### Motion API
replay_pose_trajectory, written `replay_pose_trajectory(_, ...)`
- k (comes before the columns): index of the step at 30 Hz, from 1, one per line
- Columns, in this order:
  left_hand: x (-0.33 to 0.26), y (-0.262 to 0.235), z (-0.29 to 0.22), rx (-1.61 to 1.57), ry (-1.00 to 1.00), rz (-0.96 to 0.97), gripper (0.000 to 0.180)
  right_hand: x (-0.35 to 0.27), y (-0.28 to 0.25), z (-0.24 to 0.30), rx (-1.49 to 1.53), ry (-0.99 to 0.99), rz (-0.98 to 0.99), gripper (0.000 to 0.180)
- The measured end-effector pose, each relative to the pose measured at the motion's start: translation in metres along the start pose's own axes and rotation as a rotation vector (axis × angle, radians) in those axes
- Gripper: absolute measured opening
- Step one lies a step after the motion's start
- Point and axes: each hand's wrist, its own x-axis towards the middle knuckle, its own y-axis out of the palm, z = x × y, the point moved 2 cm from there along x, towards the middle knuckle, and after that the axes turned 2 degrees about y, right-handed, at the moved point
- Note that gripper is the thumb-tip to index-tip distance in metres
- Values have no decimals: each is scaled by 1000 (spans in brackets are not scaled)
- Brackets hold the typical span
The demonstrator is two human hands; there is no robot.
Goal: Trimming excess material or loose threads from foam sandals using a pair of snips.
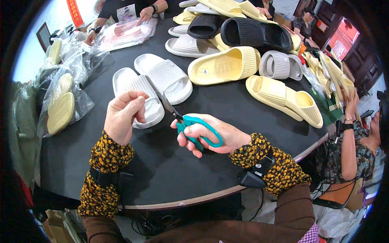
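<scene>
My right hand (229, 135) grips scissors with teal handles (181, 127), the fingers through and around the loops. The dark blades point up and left, near the strap edge of the white slippers. My left hand (123, 115) is raised over the nearer white slipper (148, 103), its fingers curled and thumb and forefinger close together; whatever may be between them is too small to make out. The other white slipper (174, 83) lies alongside, with its toe toward me. Both slippers rest sole down on the black table (182, 170).
Yellow slippers (227, 67), black slippers (253, 32) and grey slippers (279, 65) are piled at the far right. Left lie clear bags with yellow slippers (60, 111). One person handles pink bagged items (125, 34) across the table; another, at right, holds yellow slippers (336, 75).
</scene>
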Motion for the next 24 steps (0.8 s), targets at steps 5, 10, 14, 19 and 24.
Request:
replay_pose_trajectory(5,-5,8,-2,-45,-27,11,16,1,1,-3,-6,25,27,41)
replay_pose_trajectory(10,-7,9,-1,-81,-56,49,14,1,1,-3,6,41,25,41)
replay_pose_trajectory(14,-9,10,-1,-65,-82,112,13,0,3,-3,6,32,21,40)
replay_pose_trajectory(19,-8,10,-1,-108,-89,117,12,0,3,-1,18,17,-27,38)
replay_pose_trajectory(24,-7,7,3,-140,-110,81,11,-2,4,1,61,43,-55,34)
